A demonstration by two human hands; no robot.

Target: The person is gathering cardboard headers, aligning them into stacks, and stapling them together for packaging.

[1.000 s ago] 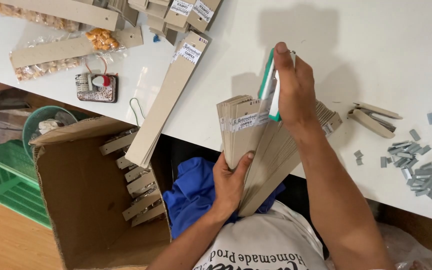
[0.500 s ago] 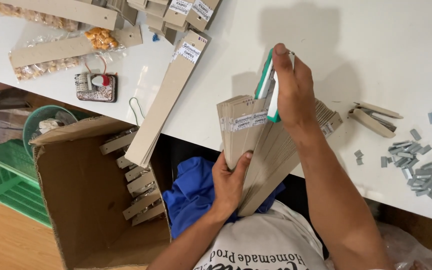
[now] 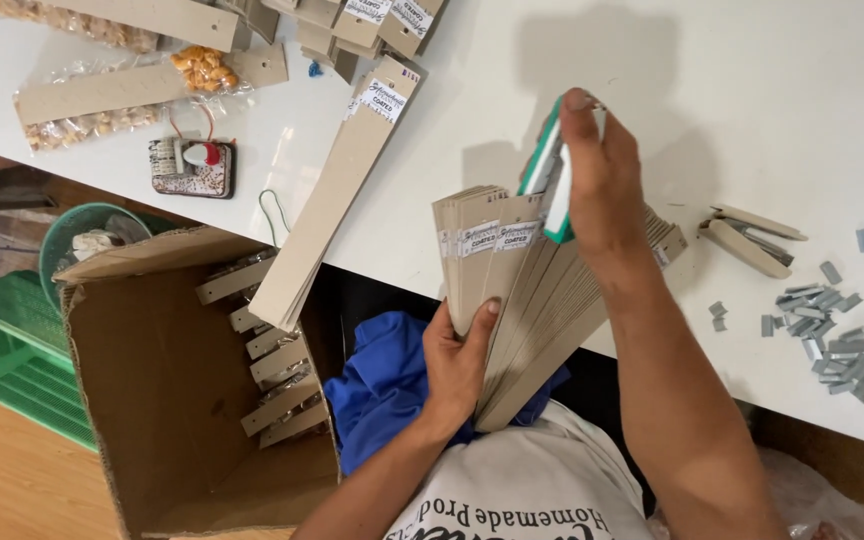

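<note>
Head view looks straight down on a white table (image 3: 752,110) and the person seated at its near edge.

The left hand (image 3: 457,360) grips a fanned stack of long cardboard strips (image 3: 512,290) from below, thumb pressed on the front strip and fingers wrapped behind. The stack tilts up and away from the body, its lower end over the lap and its upper end over the near edge of the table. Each strip carries a small white label near the top.

The right hand (image 3: 602,180) is closed on a green-and-white card (image 3: 550,185) at the top of the stack, fingers curled over its upper edge. The card stands upright, touching the foremost strips.

A second bundle of strips (image 3: 337,200) lies diagonally across the table, its lower end overhanging the near edge above an open cardboard box (image 3: 167,400). Inside the box lie several packed strips (image 3: 277,385). More strips, some with bagged snacks (image 3: 202,70) attached, lie at the far left corner. A small red-and-white device (image 3: 192,165) sits just beside them.

Toward the right edge rests a stapler (image 3: 747,240), with loose staples (image 3: 832,335) scattered near it. A green basket (image 3: 12,355) stands on the floor left of the box. Blue cloth (image 3: 382,385) lies on the lap.
</note>
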